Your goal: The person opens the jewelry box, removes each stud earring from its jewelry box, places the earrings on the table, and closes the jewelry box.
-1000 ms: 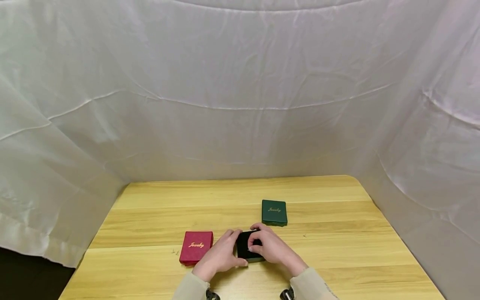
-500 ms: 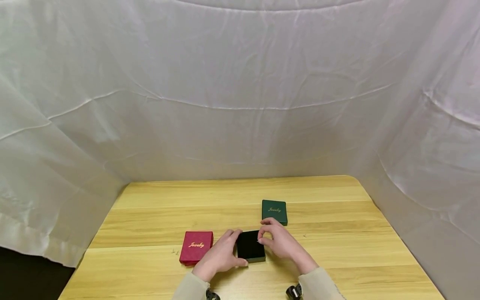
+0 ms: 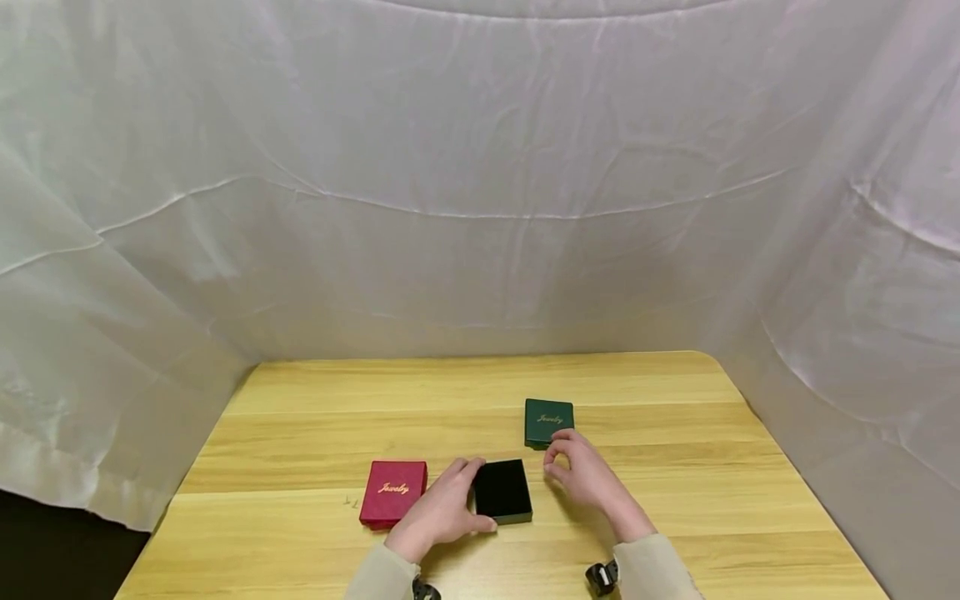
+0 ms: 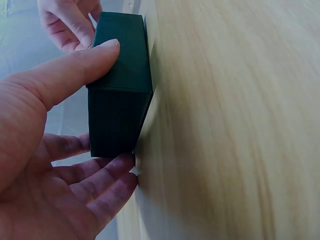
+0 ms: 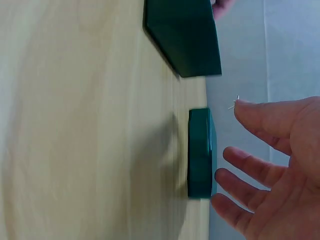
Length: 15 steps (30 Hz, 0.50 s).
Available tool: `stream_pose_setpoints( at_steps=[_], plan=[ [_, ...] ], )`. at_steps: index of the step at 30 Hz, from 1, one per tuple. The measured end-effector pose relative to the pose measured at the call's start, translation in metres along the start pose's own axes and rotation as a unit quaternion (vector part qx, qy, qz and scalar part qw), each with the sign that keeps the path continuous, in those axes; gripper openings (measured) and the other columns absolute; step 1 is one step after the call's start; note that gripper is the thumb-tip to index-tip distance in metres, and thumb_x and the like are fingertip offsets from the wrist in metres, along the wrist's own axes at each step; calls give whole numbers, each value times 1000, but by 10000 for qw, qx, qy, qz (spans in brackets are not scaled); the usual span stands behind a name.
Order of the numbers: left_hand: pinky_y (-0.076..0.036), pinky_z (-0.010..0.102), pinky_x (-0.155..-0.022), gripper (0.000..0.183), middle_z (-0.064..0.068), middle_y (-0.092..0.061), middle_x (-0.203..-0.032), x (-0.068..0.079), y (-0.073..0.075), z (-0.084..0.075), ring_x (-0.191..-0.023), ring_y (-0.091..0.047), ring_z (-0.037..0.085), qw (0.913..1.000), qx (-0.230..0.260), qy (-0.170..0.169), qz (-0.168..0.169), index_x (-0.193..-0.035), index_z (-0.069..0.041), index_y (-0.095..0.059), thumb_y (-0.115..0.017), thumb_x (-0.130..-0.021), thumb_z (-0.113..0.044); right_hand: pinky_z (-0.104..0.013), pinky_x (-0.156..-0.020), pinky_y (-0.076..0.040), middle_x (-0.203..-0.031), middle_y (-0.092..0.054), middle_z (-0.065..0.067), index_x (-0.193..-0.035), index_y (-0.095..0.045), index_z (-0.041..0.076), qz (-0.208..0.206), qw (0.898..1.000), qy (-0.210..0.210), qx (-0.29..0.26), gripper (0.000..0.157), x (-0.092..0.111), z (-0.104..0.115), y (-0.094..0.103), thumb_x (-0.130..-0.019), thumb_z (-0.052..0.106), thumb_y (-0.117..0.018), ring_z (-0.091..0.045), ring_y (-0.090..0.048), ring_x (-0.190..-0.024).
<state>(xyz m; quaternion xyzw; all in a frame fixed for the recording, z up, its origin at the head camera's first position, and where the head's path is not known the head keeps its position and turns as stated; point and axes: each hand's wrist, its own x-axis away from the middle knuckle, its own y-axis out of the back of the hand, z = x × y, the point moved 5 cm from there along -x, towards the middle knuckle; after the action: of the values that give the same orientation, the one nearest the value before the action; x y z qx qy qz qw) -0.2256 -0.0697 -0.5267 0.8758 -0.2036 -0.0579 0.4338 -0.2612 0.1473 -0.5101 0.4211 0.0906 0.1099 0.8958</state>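
Note:
My left hand [image 3: 444, 510] grips the open green jewelry box base [image 3: 503, 492], thumb on the near side and fingers at the far left corner. Black lining fills the inside of this base. In the left wrist view its dark green walls [image 4: 120, 55] stand on the tabletop, the thumb pressed to one of them. To the right of the base, over the table, is my right hand [image 3: 588, 477], thumb and index finger together. A small thin metal piece [image 5: 234, 103] sticks out from that pinch; most of it is hidden. The green lid [image 3: 549, 422] lettered "Jewelry" lies just beyond the right hand.
A red jewelry box [image 3: 393, 492] with gold lettering sits left of the left hand, close to the forearm. The wooden table [image 3: 337, 400] is enclosed by pale cloth [image 3: 480, 167] at the back and both sides.
The right hand has lifted off the black lining and moved right, away from the base and toward the green lid, still pinching. My left hand keeps its grip on the base.

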Motion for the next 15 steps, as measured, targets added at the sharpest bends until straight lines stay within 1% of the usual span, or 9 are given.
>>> stream_pose_setpoints(
  at_steps=[6, 12, 15],
  plan=[
    [-46, 49, -98, 92, 16, -49, -135, 0, 0, 0, -117, -54, 31, 10000, 12, 21, 21, -145, -3, -42, -86, -73, -39, -59, -101, -39, -133, -51, -24, -80, -62, 16, -53, 9996, -288, -49, 16, 1, -17, 14, -91, 6, -68, -46, -48, -122],
    [-47, 49, -98, 93, 16, -49, -135, 0, 1, -1, -116, -54, 31, 10000, 2, 38, 32, -145, -3, -42, -86, -72, -39, -59, -100, -40, -125, -54, -22, -82, -62, 13, -132, 9990, -438, 23, 13, 5, -34, 28, -91, 5, -66, -44, -50, -119],
    [-47, 50, -97, 94, 16, -49, -135, 0, 1, -2, -116, -54, 32, 10000, 35, 55, 36, -146, -3, -41, -87, -72, -38, -59, -100, -39, -125, -54, -23, -83, -62, 12, -151, 9982, -565, 88, 12, 8, -42, 32, -91, 6, -66, -44, -51, -118]
  ],
)
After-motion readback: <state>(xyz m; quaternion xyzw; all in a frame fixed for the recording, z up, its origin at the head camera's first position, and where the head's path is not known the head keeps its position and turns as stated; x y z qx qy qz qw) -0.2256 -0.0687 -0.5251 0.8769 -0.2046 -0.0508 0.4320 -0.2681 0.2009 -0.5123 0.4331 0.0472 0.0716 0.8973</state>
